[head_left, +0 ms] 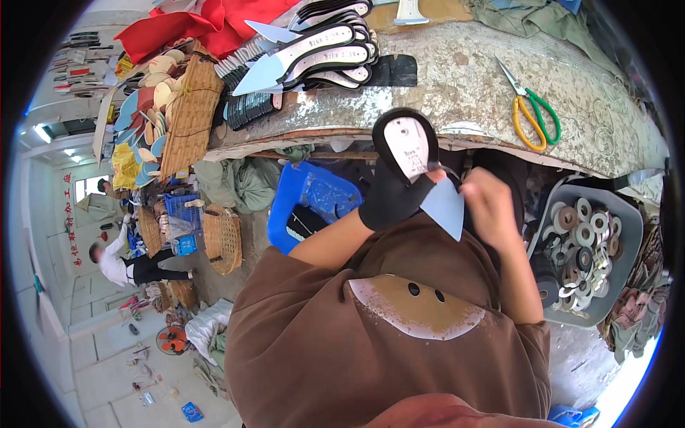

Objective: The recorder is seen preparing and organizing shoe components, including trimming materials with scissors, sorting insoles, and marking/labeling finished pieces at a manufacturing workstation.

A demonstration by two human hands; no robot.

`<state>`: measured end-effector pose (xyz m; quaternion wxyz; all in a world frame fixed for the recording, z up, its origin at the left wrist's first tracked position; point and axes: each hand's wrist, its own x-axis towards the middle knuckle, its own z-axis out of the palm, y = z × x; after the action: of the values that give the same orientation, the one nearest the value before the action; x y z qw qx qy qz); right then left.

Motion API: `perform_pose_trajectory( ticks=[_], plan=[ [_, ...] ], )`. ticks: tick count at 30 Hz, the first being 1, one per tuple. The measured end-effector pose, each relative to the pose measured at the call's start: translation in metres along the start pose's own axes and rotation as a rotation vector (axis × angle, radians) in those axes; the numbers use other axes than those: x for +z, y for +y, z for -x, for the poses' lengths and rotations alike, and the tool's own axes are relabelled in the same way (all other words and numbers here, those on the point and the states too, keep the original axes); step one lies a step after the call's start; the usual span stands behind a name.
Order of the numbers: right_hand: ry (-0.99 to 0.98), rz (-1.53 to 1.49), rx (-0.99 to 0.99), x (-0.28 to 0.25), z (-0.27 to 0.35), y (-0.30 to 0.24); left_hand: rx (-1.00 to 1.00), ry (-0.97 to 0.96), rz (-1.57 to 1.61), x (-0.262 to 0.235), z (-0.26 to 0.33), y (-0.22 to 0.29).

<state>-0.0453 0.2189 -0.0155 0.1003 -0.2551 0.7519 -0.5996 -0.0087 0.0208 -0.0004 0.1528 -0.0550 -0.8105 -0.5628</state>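
My left hand (391, 194), in a black glove with bare fingertips, grips a shoe insole (405, 146) above my lap. The insole has a white heel part with a black border and a pointed pale blue toe. Just right of the toe, my bare right hand (492, 207) is closed with its fingers curled. Whatever its fingers pinch, if anything, is hidden. On the bench beyond lies a thick pile of similar insoles (325, 57), black-edged with pale blue tips. Scissors (535, 118) with one yellow and one green handle rest at the right of the bench.
The worn bench (457, 85) curves across in front of me. A grey bin (621, 285) of tape rolls stands at right, a blue plastic stool or crate (280, 207) at left. A woven basket (191, 114) holds insole pieces. Another person (114, 260) is far left.
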Motion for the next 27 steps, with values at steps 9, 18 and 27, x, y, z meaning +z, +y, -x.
perform_pose_trajectory(
  ticks=[9,18,27],
  plan=[
    [-0.265,-0.376,0.197,0.024,0.004,0.031,-0.164,-0.199,-0.074,-0.014,0.007,-0.027],
    [-0.069,-0.091,0.068,0.061,-0.003,0.034,-0.174,-0.181,0.099,-0.016,-0.054,-0.021],
    [0.042,0.234,-0.228,0.028,-0.124,-0.054,0.297,-0.478,-1.273,-0.189,-0.233,-0.078]
  ],
)
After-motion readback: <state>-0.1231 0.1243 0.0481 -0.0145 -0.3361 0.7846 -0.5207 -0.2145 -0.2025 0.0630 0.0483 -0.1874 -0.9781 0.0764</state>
